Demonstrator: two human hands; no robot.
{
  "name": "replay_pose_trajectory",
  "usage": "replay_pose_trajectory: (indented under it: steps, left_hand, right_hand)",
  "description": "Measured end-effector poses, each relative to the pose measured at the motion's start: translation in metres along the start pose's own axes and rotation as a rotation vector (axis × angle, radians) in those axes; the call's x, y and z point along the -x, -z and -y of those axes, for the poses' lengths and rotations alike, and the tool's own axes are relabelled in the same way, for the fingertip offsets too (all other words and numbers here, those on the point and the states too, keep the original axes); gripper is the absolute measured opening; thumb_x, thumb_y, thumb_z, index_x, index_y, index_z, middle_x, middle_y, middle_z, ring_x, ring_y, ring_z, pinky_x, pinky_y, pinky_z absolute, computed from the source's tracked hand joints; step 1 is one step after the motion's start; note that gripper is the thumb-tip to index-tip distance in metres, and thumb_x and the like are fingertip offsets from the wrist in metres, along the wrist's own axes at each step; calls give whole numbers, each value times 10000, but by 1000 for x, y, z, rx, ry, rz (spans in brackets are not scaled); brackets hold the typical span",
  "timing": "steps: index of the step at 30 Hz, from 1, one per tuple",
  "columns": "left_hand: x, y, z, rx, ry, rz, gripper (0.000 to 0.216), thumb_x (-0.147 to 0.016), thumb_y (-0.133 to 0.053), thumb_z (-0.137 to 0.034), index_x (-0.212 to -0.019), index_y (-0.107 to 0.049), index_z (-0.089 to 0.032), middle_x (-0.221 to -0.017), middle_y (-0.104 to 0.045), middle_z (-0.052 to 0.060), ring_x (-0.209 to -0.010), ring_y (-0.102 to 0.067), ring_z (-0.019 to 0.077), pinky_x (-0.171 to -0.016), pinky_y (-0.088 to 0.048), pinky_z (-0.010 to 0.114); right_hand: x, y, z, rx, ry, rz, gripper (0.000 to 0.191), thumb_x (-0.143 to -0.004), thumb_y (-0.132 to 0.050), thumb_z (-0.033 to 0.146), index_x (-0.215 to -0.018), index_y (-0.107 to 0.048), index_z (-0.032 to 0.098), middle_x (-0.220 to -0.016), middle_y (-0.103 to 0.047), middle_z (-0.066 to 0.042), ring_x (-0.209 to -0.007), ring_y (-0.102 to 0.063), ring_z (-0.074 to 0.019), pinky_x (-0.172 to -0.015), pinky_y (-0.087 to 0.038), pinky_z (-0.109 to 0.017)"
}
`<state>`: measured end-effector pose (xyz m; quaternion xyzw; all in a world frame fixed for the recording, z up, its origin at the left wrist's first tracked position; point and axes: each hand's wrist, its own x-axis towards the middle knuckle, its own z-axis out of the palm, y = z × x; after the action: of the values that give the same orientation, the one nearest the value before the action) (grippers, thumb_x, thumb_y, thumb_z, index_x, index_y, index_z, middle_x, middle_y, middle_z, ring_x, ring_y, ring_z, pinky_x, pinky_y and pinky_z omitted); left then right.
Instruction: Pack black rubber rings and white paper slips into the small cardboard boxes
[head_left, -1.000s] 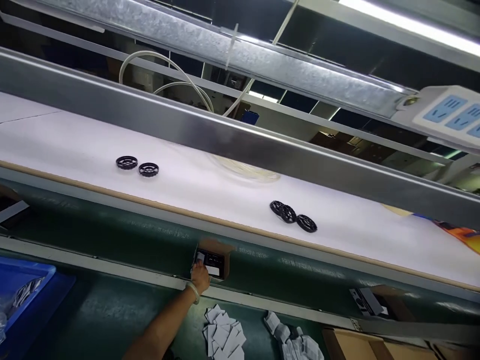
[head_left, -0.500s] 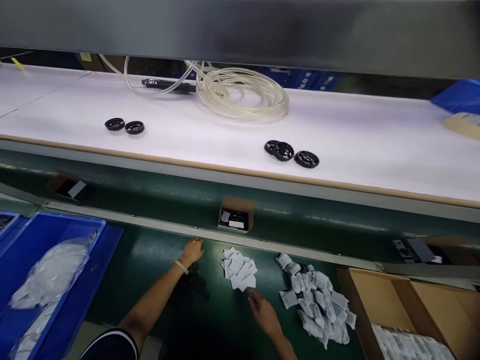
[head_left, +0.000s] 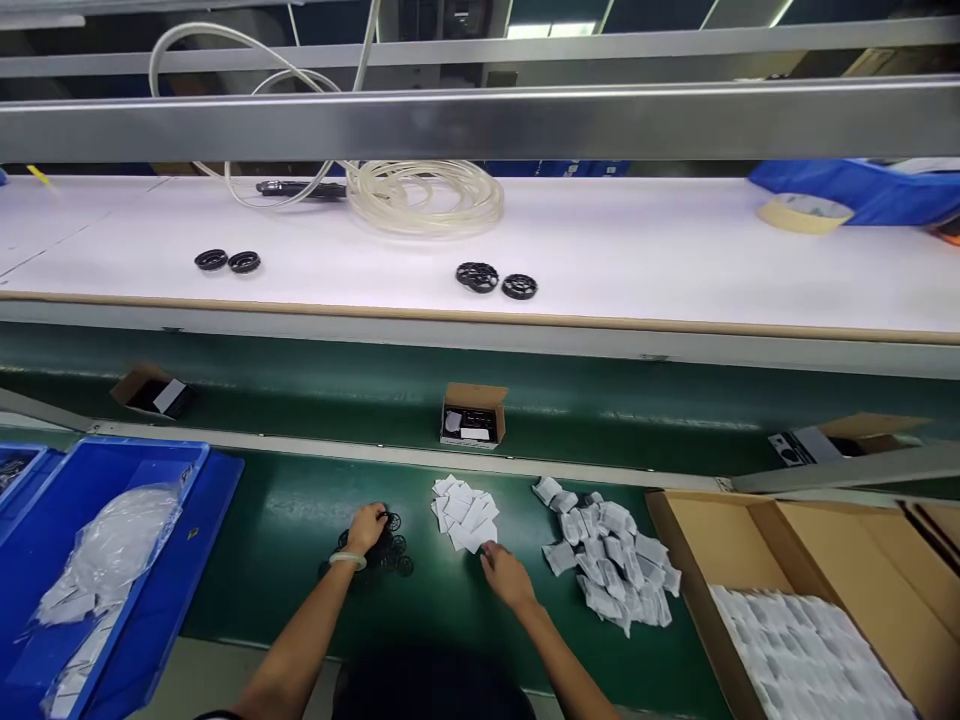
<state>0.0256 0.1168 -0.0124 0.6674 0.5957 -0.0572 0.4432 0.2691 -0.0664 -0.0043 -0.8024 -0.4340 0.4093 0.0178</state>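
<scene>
My left hand [head_left: 365, 526] rests on a heap of small black rings [head_left: 386, 550] on the green bench, fingers curled over them. My right hand [head_left: 507, 577] reaches to the near edge of a pile of small white cards [head_left: 463, 509], fingertips touching it. An open brown carton [head_left: 472, 416] with a black part and white slip inside stands on the green belt just beyond both hands. A heap of white sachets [head_left: 611, 552] lies to the right of my right hand.
Blue bin [head_left: 161, 570] with clear bags at left. Cardboard box [head_left: 780, 560] of white packets at right. More open cartons [head_left: 154, 392] [head_left: 847, 440] on the belt. White shelf [head_left: 637, 250] carries black discs [head_left: 487, 279] [head_left: 226, 262], coiled tubing [head_left: 424, 195] and a tape roll [head_left: 804, 212].
The view swung down from the belt to the bench. My left hand drew back from the carton onto the black rings. My right hand came into view and moved up to the cards.
</scene>
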Motion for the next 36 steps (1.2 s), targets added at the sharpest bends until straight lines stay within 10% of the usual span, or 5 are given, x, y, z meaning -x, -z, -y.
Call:
replay_pose_trajectory:
  steps: [8, 13, 24, 36]
  left_hand:
    - [64, 4, 5, 636, 11, 20, 466, -765, -564, -624, -898, -552, -178, -1034, -674, 123, -1017, -650, 235, -882, -516, 327]
    - [91, -35, -4, 931, 96, 129, 478, -629, -743, -537, -907, -591, -180, -1136, -652, 124, -1131, -591, 260, -931, -479, 333]
    - [87, -108, -44, 475, 117, 281, 357, -780, -559, -488, -961, -612, -186, -1183, -641, 87, -1169, -548, 231, -915, -456, 331]
    - [75, -112, -56, -476, -406, 316, 178, -722, -555, -48, -774, -679, -165, -1509, -359, 85, -1419, -230, 278, -1127, -226, 412]
  right_hand:
    - [-29, -23, 10, 38, -71, -71, 319, -871, -468, 103, -1176, -554, 70, -1220, -576, -189, -1139, -538, -292, -911, -426, -364]
    - [-19, -39, 3, -97, -82, -23, 206, -911, -417, 137, -996, -605, 134, -1028, -666, -119, -983, -619, -228, -822, -449, -333]
    - [35, -53, -2, -327, -68, -57, 117, -874, -517, 187, -862, -633, 180, -824, -694, -6, -777, -631, -148, -673, -415, -225]
    - [52, 20, -150, 136, -257, -367, 481, -884, -216, 27, -1252, -523, 62, -1326, -476, -227, -1265, -370, -337, -1010, -300, -434]
